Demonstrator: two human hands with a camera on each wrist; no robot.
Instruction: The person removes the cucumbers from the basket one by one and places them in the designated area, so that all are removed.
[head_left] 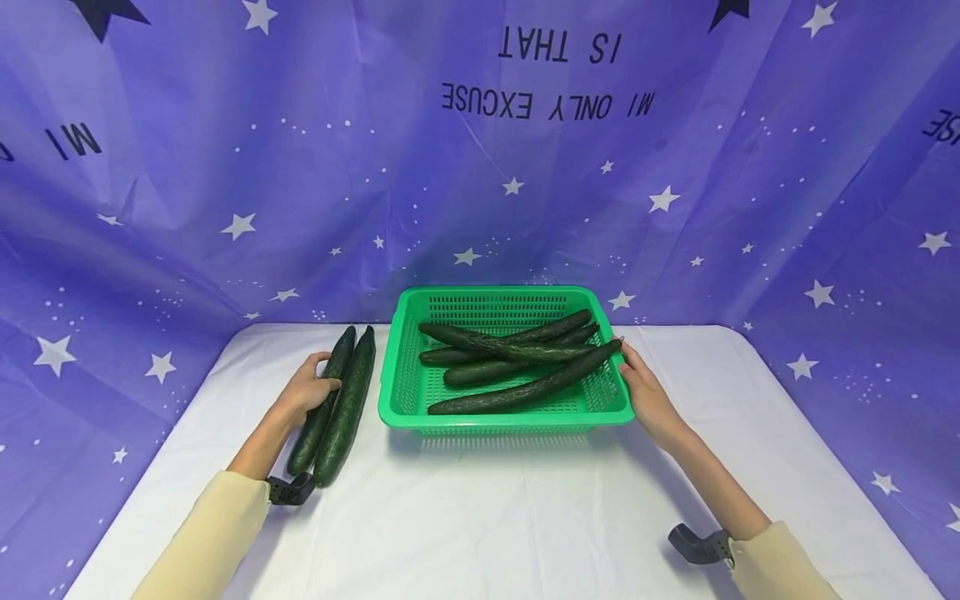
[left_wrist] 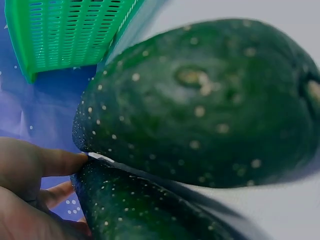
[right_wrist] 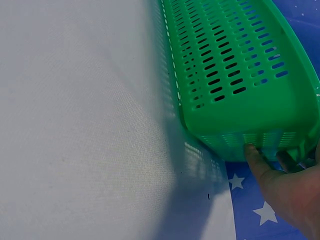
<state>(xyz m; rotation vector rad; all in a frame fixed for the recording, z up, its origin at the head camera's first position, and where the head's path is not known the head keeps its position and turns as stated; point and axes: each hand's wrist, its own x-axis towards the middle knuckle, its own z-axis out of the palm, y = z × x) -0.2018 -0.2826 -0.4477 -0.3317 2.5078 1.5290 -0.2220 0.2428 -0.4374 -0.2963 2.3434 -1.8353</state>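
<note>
Down-facing head, close wrist views share the basket (head_left: 506,422).

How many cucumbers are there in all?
6: two cucumbers on the white tablecloth at the left hand, four in the green basket, where overlaps may hide more.

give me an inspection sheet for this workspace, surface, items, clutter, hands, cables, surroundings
Surface: white table covering, lightly creased.
Job's things: green perforated basket with at least four cucumbers inside, some crossing; two more lie side by side to its left, the outer cucumber and the inner cucumber.
Clutter: nothing seen.
Hands: left hand grips the outer cucumber; right hand holds the basket's right end. A black wrist mount sits on each wrist.
Cables: nothing seen.
Surroundings: purple backdrop with stars and upside-down lettering.
</note>
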